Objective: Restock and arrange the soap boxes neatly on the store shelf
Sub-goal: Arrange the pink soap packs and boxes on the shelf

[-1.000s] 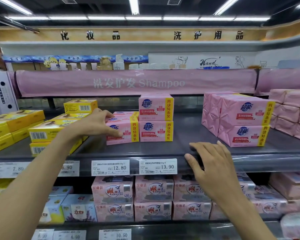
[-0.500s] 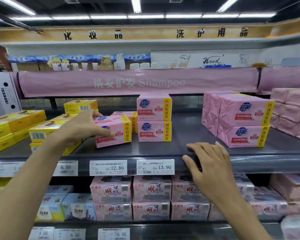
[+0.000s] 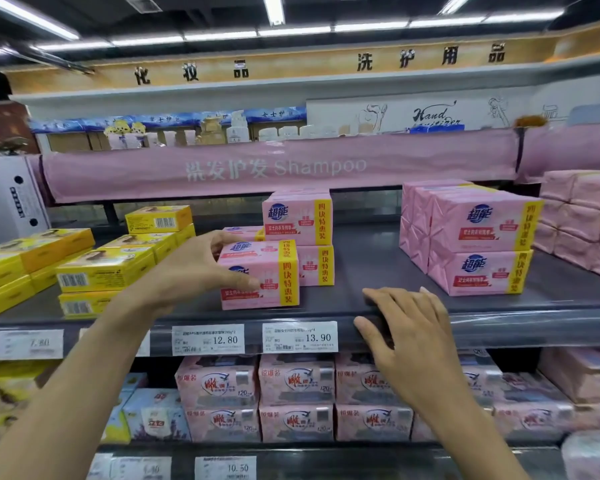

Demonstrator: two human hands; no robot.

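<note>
My left hand [image 3: 191, 271] grips a pink soap box [image 3: 267, 275] with a yellow side stripe, near the front of the grey shelf [image 3: 361, 271]. The box sits in front of a stack of two matching pink boxes [image 3: 298, 237], and another pink box [image 3: 243, 233] lies behind my fingers. My right hand [image 3: 406, 337] rests flat on the shelf's front edge, fingers spread, holding nothing. A larger block of pink soap packs [image 3: 475, 240] stands to the right.
Yellow soap boxes [image 3: 101, 268] are stacked at the left of the shelf. Pink wrapped packs [image 3: 582, 216] fill the far right. Price tags [image 3: 298, 337] line the shelf edge. The lower shelf holds rows of pink soap packs [image 3: 295, 396].
My left hand has pulled the pink box forward and right, toward the shelf's front edge. My right hand has stayed on the shelf edge.
</note>
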